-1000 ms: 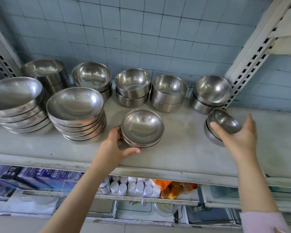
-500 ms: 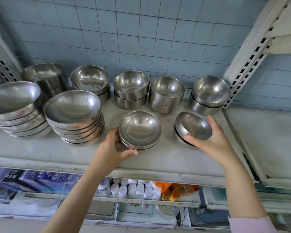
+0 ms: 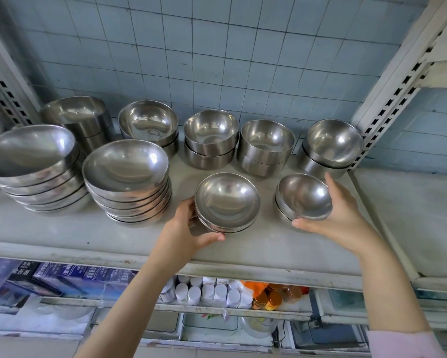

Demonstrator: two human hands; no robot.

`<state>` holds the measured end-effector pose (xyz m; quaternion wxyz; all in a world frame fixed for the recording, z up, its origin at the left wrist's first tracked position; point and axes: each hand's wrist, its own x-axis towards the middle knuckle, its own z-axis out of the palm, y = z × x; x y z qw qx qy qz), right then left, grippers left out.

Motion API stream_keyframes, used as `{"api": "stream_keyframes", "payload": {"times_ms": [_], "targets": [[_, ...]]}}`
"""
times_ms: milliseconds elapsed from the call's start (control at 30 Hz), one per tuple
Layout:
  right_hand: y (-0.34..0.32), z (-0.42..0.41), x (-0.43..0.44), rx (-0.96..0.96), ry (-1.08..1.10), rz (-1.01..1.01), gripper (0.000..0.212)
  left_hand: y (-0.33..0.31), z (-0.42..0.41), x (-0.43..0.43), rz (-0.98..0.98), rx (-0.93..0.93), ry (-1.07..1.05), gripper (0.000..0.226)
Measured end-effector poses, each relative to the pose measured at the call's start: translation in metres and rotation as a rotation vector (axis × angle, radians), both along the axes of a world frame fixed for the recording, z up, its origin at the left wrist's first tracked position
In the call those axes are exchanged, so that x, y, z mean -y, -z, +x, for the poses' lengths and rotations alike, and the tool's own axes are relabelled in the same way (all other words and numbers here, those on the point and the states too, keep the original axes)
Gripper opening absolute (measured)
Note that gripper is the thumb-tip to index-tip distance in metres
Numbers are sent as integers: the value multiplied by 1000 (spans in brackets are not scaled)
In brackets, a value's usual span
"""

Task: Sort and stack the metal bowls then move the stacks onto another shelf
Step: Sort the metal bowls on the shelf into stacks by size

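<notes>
Shiny steel bowls, all mouth-up, on a pale shelf (image 3: pixel 88 236). Front L: two tall stacks of wide shallow bowls, the far-left stack (image 3: pixel 33 161) and the inner stack (image 3: pixel 126 177), close together. Back row (image 3: pixel 210 135): five short stacks of deeper bowls. Front centre: low small-bowl stack (image 3: pixel 227 202), sitting level, left grip (image 3: pixel 188 228) round its near-left side. Just R, not touching it: tilted small-bowl stack (image 3: pixel 304 196), held in right grip (image 3: pixel 338 220)
</notes>
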<state>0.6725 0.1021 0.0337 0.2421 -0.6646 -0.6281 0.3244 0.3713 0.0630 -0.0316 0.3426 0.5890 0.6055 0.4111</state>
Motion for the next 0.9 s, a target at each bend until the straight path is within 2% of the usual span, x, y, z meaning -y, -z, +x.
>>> {"api": "stream_keyframes", "payload": {"times_ms": [100, 167, 300, 367, 467, 567, 667, 900], "targets": [[-9, 0, -4, 64, 20, -27, 137, 1, -1, 0, 3, 5, 9, 105], [-15, -5, -1, 87, 54, 45, 137, 1, -2, 0, 3, 1, 14, 108], [-26, -39, 13, -36, 81, 299, 128, 1, -2, 0, 8, 10, 21, 109], [-26, -67, 20, -121, 41, 333, 122, 1, -3, 0, 13, 15, 28, 109], [-15, -109, 24, -202, -55, 259, 116, 2, -3, 0, 20, 8, 21, 109], [-3, -135, 24, -123, -104, 222, 113, 1, -2, 0, 23, -7, 14, 105], [2, -140, 24, -49, -108, 208, 110, 4, -1, -2, 19, -34, -3, 104], [-6, -136, 20, -60, -145, 124, 116, 4, -3, -3, -16, -55, -1, 103]]}}
